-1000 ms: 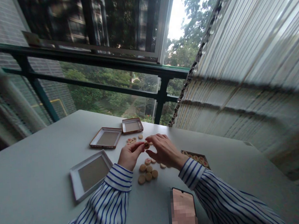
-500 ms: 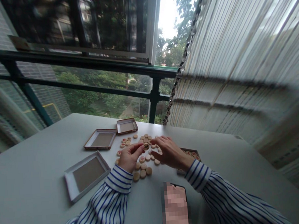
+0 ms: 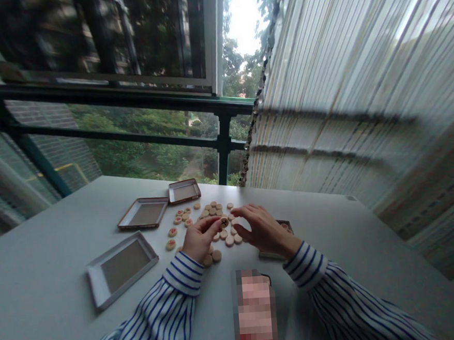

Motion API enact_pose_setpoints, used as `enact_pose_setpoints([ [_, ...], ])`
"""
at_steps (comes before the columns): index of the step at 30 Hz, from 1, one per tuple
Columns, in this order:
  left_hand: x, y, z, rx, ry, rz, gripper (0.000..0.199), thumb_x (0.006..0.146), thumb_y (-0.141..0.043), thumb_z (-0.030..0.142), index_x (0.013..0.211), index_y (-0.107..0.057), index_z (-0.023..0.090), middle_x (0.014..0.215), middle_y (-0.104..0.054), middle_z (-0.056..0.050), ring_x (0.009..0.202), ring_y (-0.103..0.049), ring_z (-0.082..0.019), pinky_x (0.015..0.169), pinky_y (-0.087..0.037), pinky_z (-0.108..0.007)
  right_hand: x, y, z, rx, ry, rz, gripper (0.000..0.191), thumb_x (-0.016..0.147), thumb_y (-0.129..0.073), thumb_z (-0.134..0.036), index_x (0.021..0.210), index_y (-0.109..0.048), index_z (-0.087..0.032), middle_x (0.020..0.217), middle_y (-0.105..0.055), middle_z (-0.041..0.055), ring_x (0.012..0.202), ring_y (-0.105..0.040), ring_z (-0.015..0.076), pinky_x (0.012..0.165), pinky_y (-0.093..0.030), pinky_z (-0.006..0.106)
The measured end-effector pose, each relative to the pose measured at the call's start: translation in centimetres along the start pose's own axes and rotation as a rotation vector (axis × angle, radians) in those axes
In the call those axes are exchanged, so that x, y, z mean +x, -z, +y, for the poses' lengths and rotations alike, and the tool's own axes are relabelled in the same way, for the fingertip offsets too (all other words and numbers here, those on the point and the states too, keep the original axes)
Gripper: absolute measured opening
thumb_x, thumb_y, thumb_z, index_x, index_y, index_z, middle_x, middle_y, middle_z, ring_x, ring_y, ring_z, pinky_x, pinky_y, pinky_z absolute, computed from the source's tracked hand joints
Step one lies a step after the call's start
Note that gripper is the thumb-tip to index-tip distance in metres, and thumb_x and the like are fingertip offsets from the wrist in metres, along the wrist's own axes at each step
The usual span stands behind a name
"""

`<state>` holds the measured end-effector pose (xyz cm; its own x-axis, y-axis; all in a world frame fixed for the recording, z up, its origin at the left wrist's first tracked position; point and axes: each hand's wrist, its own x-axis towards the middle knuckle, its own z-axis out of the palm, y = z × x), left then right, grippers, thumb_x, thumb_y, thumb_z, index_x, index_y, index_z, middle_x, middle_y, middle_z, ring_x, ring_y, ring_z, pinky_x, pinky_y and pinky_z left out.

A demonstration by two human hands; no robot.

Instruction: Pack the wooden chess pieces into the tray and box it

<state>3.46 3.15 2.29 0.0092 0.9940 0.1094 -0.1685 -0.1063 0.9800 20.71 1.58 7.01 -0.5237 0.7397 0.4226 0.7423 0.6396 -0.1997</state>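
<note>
Between the thumb and fingers of my left hand (image 3: 199,240) is a round wooden Chinese chess piece (image 3: 224,222) with a dark character on its face. My right hand (image 3: 261,228) hovers just to the right of it, thumb and fingers apart, with nothing visible in its grasp. Below and around both hands lie several loose chess pieces (image 3: 213,211), some plain side up, others such as the red-marked piece (image 3: 173,232) showing characters. My right hand partly covers an open box (image 3: 272,255) that has pieces in it.
To the left lie three shallow box parts: a large white tray (image 3: 96,286), a brown-edged tray (image 3: 124,218) and a smaller tray (image 3: 185,199). A phone (image 3: 254,308) with a blurred-out screen is near the front of the white table (image 3: 48,286). A railing (image 3: 223,139) and string curtain (image 3: 311,148) stand beyond.
The camera view has turned slightly right, so the table things appear further left. My left hand still holds the piece, and my right hand stays open beside it.
</note>
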Motion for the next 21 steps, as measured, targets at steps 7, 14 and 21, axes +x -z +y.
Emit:
enact_pose_setpoints([
  [7, -0.2, -2.2, -0.3, -0.016, -0.001, -0.024, 0.030, 0.058, -0.069, 0.032, 0.079, -0.067, 0.011, 0.068, -0.068, -0.005, 0.058, -0.060, -0.012, 0.057, -0.049, -0.023, -1.1, 0.6, 0.8, 0.023, -0.046, 0.038, 0.025, 0.080, -0.050, -0.023, 0.105, -0.052, -0.017, 0.100, -0.060, 0.0076, 0.095, -0.052, 0.0181, 0.081, -0.037, 0.034],
  [14, -0.1, -3.8, -0.8, -0.032, 0.025, -0.068, 0.032, 0.059, -0.069, 0.032, 0.082, -0.066, 0.010, 0.070, -0.068, -0.007, 0.060, -0.062, -0.014, 0.059, -0.050, -0.025, -2.1, 0.9, 1.8, 0.057, -0.095, 0.106, 0.021, 0.080, -0.050, -0.023, 0.100, -0.055, -0.017, 0.094, -0.062, 0.0065, 0.090, -0.054, 0.0169, 0.078, -0.040, 0.032],
  [21, 0.4, -5.2, -1.1, -0.028, 0.025, -0.085, 0.033, 0.060, -0.069, 0.033, 0.083, -0.066, 0.010, 0.070, -0.068, -0.008, 0.063, -0.062, -0.015, 0.060, -0.049, -0.025, -2.8, 1.1, 3.0, 0.091, -0.150, 0.170, 0.021, 0.079, -0.051, -0.022, 0.098, -0.057, -0.018, 0.091, -0.063, 0.0067, 0.087, -0.055, 0.0170, 0.077, -0.041, 0.033],
])
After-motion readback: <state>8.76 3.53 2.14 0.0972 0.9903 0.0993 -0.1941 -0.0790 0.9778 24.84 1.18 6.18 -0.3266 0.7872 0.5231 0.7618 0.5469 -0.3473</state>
